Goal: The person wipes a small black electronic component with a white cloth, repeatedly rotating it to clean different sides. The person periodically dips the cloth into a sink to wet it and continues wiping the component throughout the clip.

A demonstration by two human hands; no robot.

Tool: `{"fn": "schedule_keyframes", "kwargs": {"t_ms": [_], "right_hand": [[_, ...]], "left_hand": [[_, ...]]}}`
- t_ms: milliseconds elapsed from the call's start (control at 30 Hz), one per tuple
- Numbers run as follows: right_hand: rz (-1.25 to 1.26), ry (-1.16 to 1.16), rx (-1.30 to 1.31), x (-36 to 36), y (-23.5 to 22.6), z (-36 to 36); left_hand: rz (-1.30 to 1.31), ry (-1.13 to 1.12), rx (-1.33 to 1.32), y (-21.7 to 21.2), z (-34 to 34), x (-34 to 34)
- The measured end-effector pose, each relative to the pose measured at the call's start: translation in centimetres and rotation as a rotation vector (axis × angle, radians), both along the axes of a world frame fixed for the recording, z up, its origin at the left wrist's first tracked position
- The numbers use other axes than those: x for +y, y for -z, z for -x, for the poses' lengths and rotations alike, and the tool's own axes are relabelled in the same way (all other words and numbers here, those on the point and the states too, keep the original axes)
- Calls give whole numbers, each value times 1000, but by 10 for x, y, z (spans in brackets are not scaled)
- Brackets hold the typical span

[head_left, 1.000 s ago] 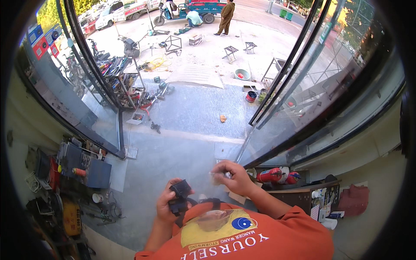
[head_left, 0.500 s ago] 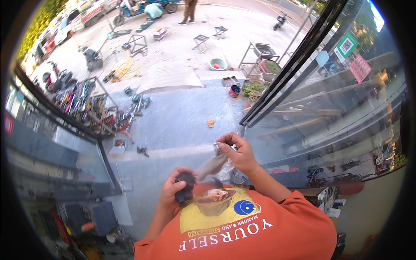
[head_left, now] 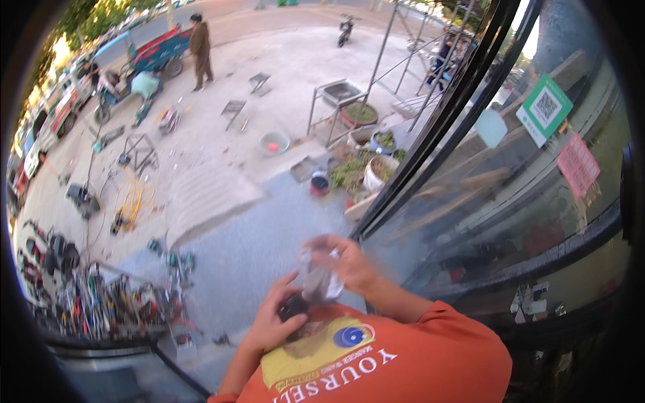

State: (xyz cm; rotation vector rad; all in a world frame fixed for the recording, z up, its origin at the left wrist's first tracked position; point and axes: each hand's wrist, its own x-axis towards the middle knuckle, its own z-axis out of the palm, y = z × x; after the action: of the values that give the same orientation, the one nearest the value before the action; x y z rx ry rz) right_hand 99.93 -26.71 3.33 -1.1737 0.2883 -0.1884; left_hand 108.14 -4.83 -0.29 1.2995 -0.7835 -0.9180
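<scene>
My left hand (head_left: 272, 326) is shut on a small dark object (head_left: 293, 306), held just above the chest of my orange shirt (head_left: 403, 363). My right hand (head_left: 351, 263) grips a crumpled piece of clear plastic (head_left: 318, 279) that hangs down and touches the dark object. The two hands are close together, and motion blur hides the fine detail of both things.
A black door frame (head_left: 430, 127) runs diagonally on the right, with glass bearing a green sign (head_left: 545, 107) and a pink one (head_left: 576, 164). Potted plants (head_left: 366, 164) stand by it. A rack of tools (head_left: 101, 305) is at the left. A person (head_left: 199, 50) stands far off by a blue cart (head_left: 156, 52).
The view has swung, so the street scene shifted. My right hand came down closer to the left, and the clear plastic now meets the dark object.
</scene>
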Motion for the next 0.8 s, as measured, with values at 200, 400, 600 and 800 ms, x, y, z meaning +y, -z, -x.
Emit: {"fn": "schedule_keyframes", "kwargs": {"t_ms": [200, 400, 600, 800], "right_hand": [[-66, -113, 23, -55, -18, -143], [-70, -45, 12, -118, -8, -254], [-189, 84, 36, -180, 18, -358], [-308, 321, 2, -253, 32, -428]], "left_hand": [[9, -47, 63, 4, -123, -60], [92, 27, 162, -1, -231, -131], [46, 109, 120, 22, -359, -194], [88, 267, 23, 25, -466, -282]]}}
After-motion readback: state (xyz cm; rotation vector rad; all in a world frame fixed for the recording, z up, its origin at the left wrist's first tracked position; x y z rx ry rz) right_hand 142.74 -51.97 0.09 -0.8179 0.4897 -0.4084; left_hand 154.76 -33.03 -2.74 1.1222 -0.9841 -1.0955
